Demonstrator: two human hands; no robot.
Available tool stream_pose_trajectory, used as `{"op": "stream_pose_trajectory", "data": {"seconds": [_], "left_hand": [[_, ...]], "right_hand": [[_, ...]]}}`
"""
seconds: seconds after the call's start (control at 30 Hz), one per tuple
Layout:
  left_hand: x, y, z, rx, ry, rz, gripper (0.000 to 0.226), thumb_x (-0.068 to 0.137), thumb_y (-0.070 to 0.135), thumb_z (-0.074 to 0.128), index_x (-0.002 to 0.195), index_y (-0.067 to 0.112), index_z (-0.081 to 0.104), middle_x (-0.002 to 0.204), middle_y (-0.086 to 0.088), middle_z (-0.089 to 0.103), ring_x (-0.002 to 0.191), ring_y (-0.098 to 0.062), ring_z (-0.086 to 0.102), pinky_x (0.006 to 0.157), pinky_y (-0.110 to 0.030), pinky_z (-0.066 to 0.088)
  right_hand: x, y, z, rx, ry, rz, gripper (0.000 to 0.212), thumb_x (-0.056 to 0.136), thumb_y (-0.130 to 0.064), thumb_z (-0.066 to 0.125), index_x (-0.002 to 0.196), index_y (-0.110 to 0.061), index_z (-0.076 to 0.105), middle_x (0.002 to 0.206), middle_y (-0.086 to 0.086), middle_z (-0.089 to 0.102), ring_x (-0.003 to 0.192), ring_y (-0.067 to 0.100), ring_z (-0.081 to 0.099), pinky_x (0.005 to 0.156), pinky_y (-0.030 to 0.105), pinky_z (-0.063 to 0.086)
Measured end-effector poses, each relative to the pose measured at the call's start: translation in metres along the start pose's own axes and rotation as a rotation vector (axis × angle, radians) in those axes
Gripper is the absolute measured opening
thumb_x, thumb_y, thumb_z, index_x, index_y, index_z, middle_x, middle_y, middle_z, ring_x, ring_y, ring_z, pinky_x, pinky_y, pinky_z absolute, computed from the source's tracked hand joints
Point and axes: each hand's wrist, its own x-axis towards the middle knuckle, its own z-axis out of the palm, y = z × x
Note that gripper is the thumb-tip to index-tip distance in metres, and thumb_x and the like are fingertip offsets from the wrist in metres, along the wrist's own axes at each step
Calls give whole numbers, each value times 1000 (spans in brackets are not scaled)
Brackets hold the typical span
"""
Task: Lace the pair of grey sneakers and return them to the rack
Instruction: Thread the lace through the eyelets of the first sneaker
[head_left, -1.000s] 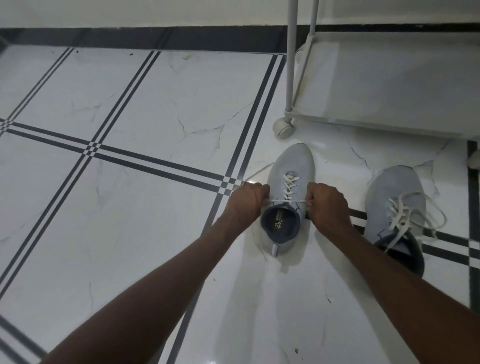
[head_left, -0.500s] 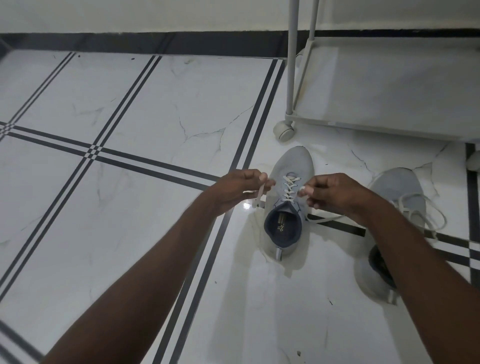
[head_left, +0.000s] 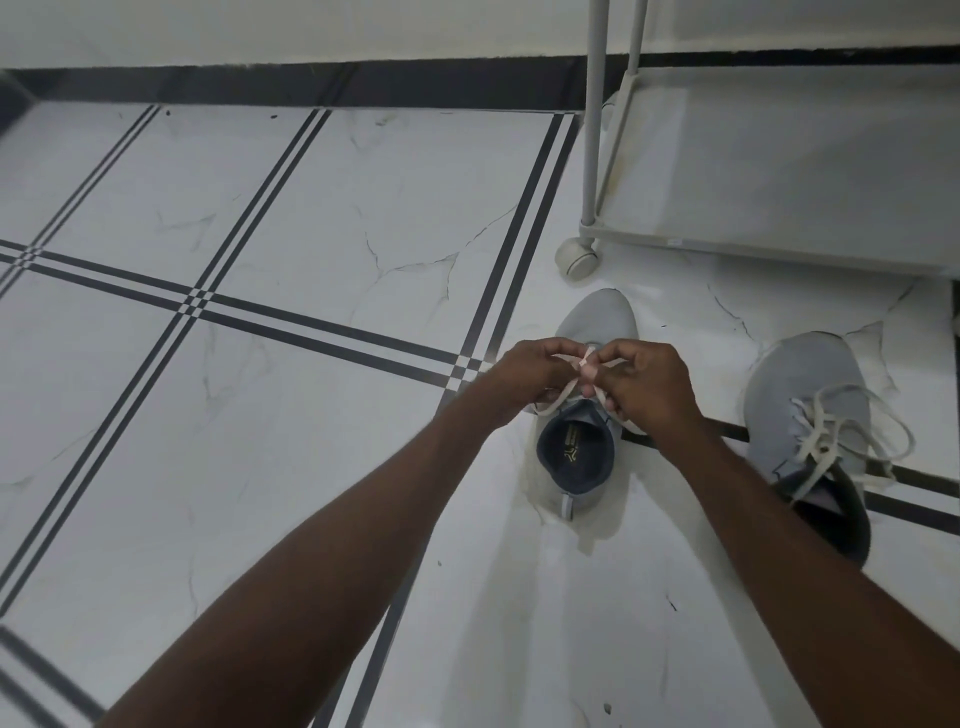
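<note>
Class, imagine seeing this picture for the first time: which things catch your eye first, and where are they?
Two bare hands, the left hand and right hand, meet at centre, crossing a white lace over a grey sneaker on the tiled floor. To the right lies the second sneaker, its laces loosely looped. Behind stands a white wheeled rack.

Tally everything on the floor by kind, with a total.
Grey sneakers: 2, one being tied, one to its right
Wheeled racks: 1
Hands on the lace: 2, left hand, right hand
Total: 5
</note>
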Motion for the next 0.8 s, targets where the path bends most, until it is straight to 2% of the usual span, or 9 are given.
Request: {"op": "stream_pose_trajectory", "data": {"seconds": [0.07,0.13,0.23,0.33,0.43,0.5,0.57,0.67,0.8], "left_hand": [[1,0,-7,-17,-108,-8,26,88,3,61,111,14,69,91,-16,63,68,-17,51,59,-27,37],[3,0,-10,-14,-137,-9,30,88,0,56,111,15,67,90,-15,64,67,-15,50,59,-27,35],[4,0,-8,57,-137,15,23,88,5,58,107,17,64,92,-14,64,69,-15,53,59,-24,39],[8,-3,-6,87,-79,-14,18,90,3,61,105,14,59,94,-15,63,69,-15,52,58,-24,40],[13,-3,-10,88,-41,-62,11,90,1,62,94,8,68,82,-10,68,65,-16,52,58,-24,43],[13,-3,-12,31,-60,-99,11,88,0,65,86,8,72,84,-12,71,72,-23,57,60,-24,45],[12,-4,-13,-19,-68,-113,11,88,3,66,84,9,74,92,-17,70,85,-29,56,63,-26,44],[11,-9,-13,-96,-102,-128,9,93,12,65,93,8,73,103,-18,69,93,-26,56,67,-25,43],[7,-8,-11,-78,-110,-109,31,89,24,72,106,-2,72,103,-17,70,91,-22,61,75,-26,47]], "right_hand": [[-1,1,0,-39,-30,-18,9,86,-10,70,91,-18,72,70,4,75,43,11,57,49,25,49],[0,3,0,-131,-43,-50,19,86,-6,67,95,-22,70,72,-1,75,44,10,60,50,27,54],[1,5,3,-248,-25,-118,26,87,-2,61,96,-25,68,71,-2,73,45,9,62,52,24,54],[2,6,4,-348,6,-166,24,87,-3,60,97,-24,67,70,1,69,53,12,63,54,20,49],[5,7,4,-347,-17,-173,26,86,-5,63,94,-30,66,69,0,71,53,11,64,54,23,52],[5,8,2,-305,-68,-151,29,88,-4,62,97,-32,65,71,0,72,52,9,65,52,25,54],[5,8,0,-277,-113,-132,35,88,-1,60,100,-34,63,75,1,73,57,17,68,55,31,59],[5,10,-3,-257,-140,-125,40,87,2,58,102,-35,63,76,-1,74,60,23,70,60,37,61],[3,6,-2,-246,-145,-153,35,87,1,59,101,-31,64,72,0,74,54,18,67,54,27,56]]}}
